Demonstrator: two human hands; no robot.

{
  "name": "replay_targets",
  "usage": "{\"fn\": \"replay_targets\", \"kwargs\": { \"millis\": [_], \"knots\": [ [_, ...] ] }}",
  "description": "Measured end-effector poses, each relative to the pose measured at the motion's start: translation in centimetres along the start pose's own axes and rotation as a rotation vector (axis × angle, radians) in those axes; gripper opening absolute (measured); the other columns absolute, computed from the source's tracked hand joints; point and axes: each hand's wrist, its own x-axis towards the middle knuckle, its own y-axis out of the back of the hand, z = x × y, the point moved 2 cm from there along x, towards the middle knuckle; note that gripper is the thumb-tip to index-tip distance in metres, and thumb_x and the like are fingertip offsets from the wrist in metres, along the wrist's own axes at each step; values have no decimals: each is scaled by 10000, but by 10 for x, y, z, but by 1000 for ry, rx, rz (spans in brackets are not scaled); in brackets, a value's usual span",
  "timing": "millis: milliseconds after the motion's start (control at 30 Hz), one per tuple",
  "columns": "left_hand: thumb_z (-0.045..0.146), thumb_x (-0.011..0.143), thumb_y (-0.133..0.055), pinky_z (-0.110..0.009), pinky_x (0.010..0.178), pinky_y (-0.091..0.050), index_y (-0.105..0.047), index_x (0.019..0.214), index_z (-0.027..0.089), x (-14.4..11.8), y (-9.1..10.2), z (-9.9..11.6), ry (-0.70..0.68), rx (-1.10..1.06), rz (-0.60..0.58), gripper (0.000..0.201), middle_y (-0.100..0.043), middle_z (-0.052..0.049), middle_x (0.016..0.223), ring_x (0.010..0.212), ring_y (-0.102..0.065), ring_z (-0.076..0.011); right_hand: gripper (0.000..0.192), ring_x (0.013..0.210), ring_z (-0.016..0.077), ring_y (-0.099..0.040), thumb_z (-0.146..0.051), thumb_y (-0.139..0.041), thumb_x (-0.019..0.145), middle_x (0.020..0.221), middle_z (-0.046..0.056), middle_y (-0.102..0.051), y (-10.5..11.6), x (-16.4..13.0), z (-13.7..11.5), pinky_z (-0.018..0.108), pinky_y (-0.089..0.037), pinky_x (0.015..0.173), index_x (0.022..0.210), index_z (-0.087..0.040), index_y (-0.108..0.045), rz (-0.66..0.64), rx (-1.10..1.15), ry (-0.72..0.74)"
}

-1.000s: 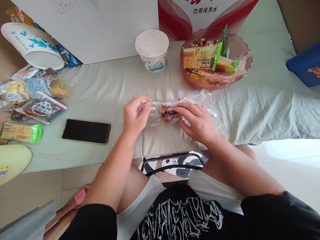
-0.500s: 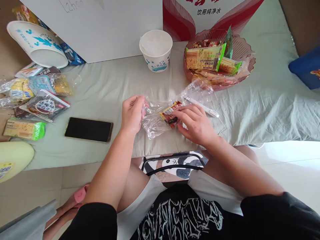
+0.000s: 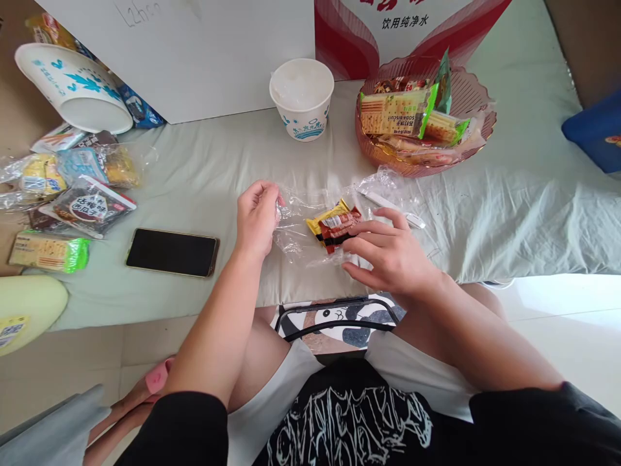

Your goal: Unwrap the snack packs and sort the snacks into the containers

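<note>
The crinkled clear plastic bag [image 3: 301,223] lies on the pale green cloth-covered surface [image 3: 204,175] in front of the person, stretched between both hands. The left hand [image 3: 257,217] pinches the bag's left end, thumb and fingertips pressed together on the film. The right hand [image 3: 388,252] has its fingers loosely spread, the fingertips touching 2 small snack packets [image 3: 334,226] at the bag's right side: one yellow, one dark red-brown with a white label, overlapping and tilted. Whether the packets sit fully inside the film or partly out of it is hard to make out, since the plastic is transparent and wrinkled, and whether the right hand's grip actually holds them or only rests on them cannot be told. A white pen-like stick [image 3: 392,208] lies just behind the right hand under more clear film. Further back stand a white paper cup with blue print [image 3: 301,97] and a pink ribbed plastic bowl [image 3: 478,100] heaped with cracker packs. A black smartphone [image 3: 171,252] lies face up to the left of the left hand, and wrapped snacks [image 3: 72,194] are scattered near the left edge, some cut off by it. The print on the packets is too small to read.
</note>
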Motion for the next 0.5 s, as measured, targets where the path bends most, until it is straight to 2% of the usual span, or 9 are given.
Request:
{"fn": "replay_targets", "kwargs": {
  "millis": [67,133,167,233,300,367,433,500],
  "knots": [
    [352,881,-670,-255,402,-221,-461,670,221,1,0,-1,-1,8,3,324,-501,28,642,456,-327,-68,224,703,179,-676,-281,-516,1016,729,-3,-728,3,-3,0,400,-510,824,1110,-239,-716,-28,-17,-32],
    [344,890,-662,-243,401,-234,-482,670,219,1,0,-2,-16,25,-4,311,-488,28,635,464,-350,-71,283,520,151,-549,-212,-473,1015,583,-25,-637,5,-5,1,337,-416,607,1135,-231,-728,-35,-81,-100],
    [340,893,-659,-237,399,-239,-495,670,218,0,-1,-2,-23,34,-12,302,-482,28,631,466,-355,-72,294,483,142,-506,-193,-472,1011,575,-26,-634,5,-5,1,328,-348,548,1136,-233,-735,-30,-119,-136],
    [327,893,-653,-229,393,-238,-512,672,216,-1,-2,-1,-22,42,-41,285,-486,30,631,458,-345,-68,287,485,129,-494,-208,-510,1001,704,-7,-725,4,-4,0,331,-262,501,1171,-236,-739,-20,-168,-191],
    [313,891,-648,-229,384,-227,-515,675,213,-3,-4,1,1,41,-85,273,-514,28,649,440,-319,-60,292,549,134,-537,-238,-556,987,868,18,-775,2,-2,-1,329,-257,493,1219,-232,-734,-17,-180,-215],
    [317,893,-653,-225,382,-239,-530,693,211,-6,-6,2,25,51,-138,258,-564,21,683,434,-325,-56,258,655,162,-594,-248,-582,982,915,45,-760,0,1,-1,319,-329,526,1175,-225,-751,-8,-183,-219],
    [369,903,-669,-221,376,-259,-543,727,215,-9,-9,2,52,72,-197,266,-619,11,713,426,-343,-57,194,793,203,-646,-230,-590,985,972,78,-750,-2,3,0,333,-449,641,1074,-223,-763,13,-182,-214],
    [459,905,-689,-220,360,-262,-540,753,222,-12,-11,-1,92,80,-253,319,-656,4,723,401,-349,-57,158,966,247,-687,-198,-602,980,1112,101,-762,-4,5,1,384,-528,805,1026,-220,-752,23,-146,-191]
  ]
}}
